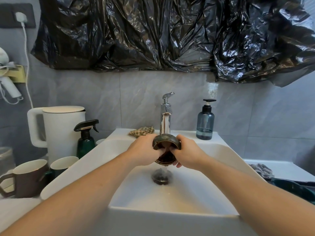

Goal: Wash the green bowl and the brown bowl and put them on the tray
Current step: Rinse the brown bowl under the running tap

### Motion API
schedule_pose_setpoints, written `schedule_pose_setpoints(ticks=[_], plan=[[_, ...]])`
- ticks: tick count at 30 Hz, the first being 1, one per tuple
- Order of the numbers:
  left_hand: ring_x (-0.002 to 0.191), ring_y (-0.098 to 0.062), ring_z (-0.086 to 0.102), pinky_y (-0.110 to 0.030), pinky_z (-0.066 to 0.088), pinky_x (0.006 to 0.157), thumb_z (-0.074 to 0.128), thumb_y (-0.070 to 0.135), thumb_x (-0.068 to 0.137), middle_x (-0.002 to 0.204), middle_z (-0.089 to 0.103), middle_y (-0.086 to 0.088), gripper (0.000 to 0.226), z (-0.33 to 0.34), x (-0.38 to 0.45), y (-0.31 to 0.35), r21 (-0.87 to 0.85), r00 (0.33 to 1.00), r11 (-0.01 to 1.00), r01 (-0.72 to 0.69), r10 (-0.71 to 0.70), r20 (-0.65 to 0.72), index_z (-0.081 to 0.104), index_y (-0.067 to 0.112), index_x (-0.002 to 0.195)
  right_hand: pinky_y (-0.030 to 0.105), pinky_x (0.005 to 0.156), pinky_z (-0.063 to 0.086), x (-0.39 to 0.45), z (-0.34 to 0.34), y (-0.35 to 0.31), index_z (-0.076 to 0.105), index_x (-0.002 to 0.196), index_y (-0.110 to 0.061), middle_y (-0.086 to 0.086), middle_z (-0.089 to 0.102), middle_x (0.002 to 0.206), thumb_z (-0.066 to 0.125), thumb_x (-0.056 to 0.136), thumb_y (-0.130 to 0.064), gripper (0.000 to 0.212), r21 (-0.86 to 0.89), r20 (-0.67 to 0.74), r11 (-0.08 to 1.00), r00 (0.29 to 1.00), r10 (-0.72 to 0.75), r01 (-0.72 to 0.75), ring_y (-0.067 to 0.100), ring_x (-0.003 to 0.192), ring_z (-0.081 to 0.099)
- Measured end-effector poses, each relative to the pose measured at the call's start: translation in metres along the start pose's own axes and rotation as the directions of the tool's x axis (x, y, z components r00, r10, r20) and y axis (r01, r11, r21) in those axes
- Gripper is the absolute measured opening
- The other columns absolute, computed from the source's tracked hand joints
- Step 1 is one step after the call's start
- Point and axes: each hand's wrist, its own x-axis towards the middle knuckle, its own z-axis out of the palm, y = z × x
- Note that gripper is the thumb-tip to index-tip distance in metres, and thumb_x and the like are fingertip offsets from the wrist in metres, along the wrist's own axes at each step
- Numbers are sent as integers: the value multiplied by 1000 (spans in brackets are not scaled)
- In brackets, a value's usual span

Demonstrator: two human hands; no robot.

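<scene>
Over the white sink (226, 150), both hands hold a brown bowl (166, 147) tilted under the faucet (165, 116): left hand (144, 150) and right hand (187, 154) curl round its rim, thumbs inside. Water trickles onto the drain (161, 177).

**Gloss, chrome and crinkled plastic at the basin**

The white ceramic basin (221, 150) is smooth and glossy, wet near its dark metal drain plug (161, 178). The tall chrome tap (165, 116) is mirror-bright. The dark brown glazed bowl (166, 143) shines wet. On the far wall, matt grey stone-look tiles (102, 99) sit below crinkled, shiny black plastic sheeting (153, 34). Far right stands a translucent blue plastic pump bottle (205, 123); left, a matt white plastic kettle (63, 130) and a glossy green spray bottle (86, 142). A checked woven cloth (142, 131) looks soft.
</scene>
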Motion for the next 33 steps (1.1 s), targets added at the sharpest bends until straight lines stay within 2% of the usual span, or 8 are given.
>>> schedule_pose_setpoints(ticks=[4, 7, 11, 14, 18, 25, 30, 33], plan=[[100, -18, 64, -36, 55, 89, 76, 22, 93, 105, 69, 10, 23, 2, 2, -6, -36, 1000, 999, -9, 8, -10, 67, 33, 111, 27, 61, 62, 1, 2, 0, 53, 114, -20, 8, 65, 110, 55, 103, -19, 12, 43, -3, 999, 1000, 4, -4, 24, 83, 73], [96, -18, 66, -41, 57, 87, 73, 29, 96, 100, 71, 9, 12, 3, 3, -6, -39, 998, 999, -4, 2, -55, 67, 32, 106, 26, 63, 61, 2, 1, 1, 58, 116, -22, 5, 67, 109, 55, 101, -18, 16, 45, -15, 999, 1000, -9, 9, 24, 92, 68], [89, -20, 66, -44, 58, 80, 60, 43, 103, 94, 71, 6, 17, 2, 1, -1, 33, 995, 999, 21, -17, -98, 69, 29, 101, 25, 60, 59, 1, 0, 3, 62, 111, -25, 3, 68, 106, 61, 99, -17, 14, 27, -34, 999, 999, -25, 26, 21, 79, 70], [91, -21, 65, -40, 57, 79, 59, 33, 105, 98, 71, 4, 10, 5, -1, 1, 104, 997, 995, -3, 11, -72, 67, 27, 106, 29, 61, 63, 2, 1, 1, 61, 106, -24, 5, 67, 106, 63, 98, -14, 13, 6, -23, 999, 999, -37, 37, 23, 76, 73], [87, -17, 62, -29, 46, 67, 64, 22, 102, 92, 66, 7, 7, 6, -1, 3, 4, 998, 998, -60, 60, -29, 63, 29, 100, 29, 62, 63, 2, 1, 2, 58, 102, -23, 5, 66, 100, 61, 99, -13, 11, -77, -37, 997, 999, -21, 18, 24, 77, 74], [99, -21, 68, -36, 57, 83, 70, 17, 94, 104, 71, 5, 24, 5, 2, -2, -110, 1000, 994, 1, 1, 17, 65, 30, 113, 29, 66, 63, 5, 0, 3, 55, 108, -23, 4, 67, 103, 60, 99, -12, 15, -19, -110, 999, 994, -28, 26, 23, 87, 72], [95, -23, 68, -43, 59, 84, 65, 29, 101, 102, 72, 5, 9, 4, 3, -2, -117, 998, 993, 16, -23, -59, 65, 34, 108, 39, 80, 65, 6, 3, 2, 58, 112, -24, 2, 68, 103, 60, 99, -18, 14, 41, -81, 999, 996, -29, 32, 21, 92, 68], [94, -22, 66, -41, 56, 80, 58, 42, 104, 99, 71, 6, 10, 2, 0, 0, 12, 995, 1000, 8, -7, -101, 65, 36, 101, 38, 74, 65, 4, 2, 2, 61, 111, -27, 2, 68, 103, 62, 98, -18, 15, 21, -54, 999, 997, -49, 50, 22, 87, 70]])
